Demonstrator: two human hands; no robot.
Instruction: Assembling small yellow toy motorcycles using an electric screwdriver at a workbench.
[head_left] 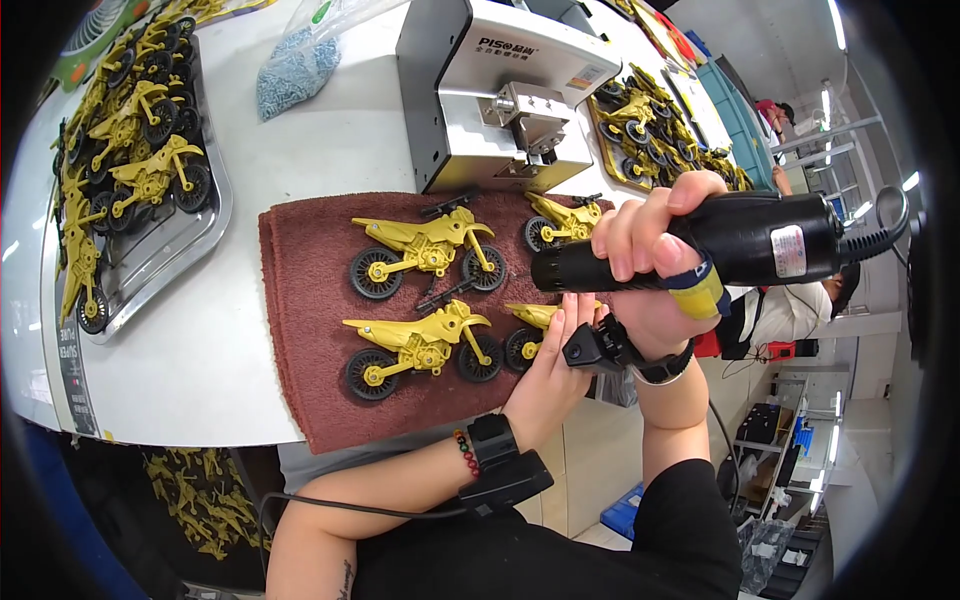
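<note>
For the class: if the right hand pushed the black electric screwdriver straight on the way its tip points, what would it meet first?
Probably the upper right yellow plastic toy motorcycle on the brown towel; the right hand aims the black electric screwdriver leftward, though depth is unclear.

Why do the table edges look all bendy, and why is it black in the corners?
In the head view, the fisheye lens curves the white table edge and leaves a dark rim around the picture. Ceiling lights glare at the upper right, and the metal tray shines. The right hand holding the black power tool looks big because it is close.

Right hand (655, 255) clenched, raised; left hand (550, 365) flat.
</note>
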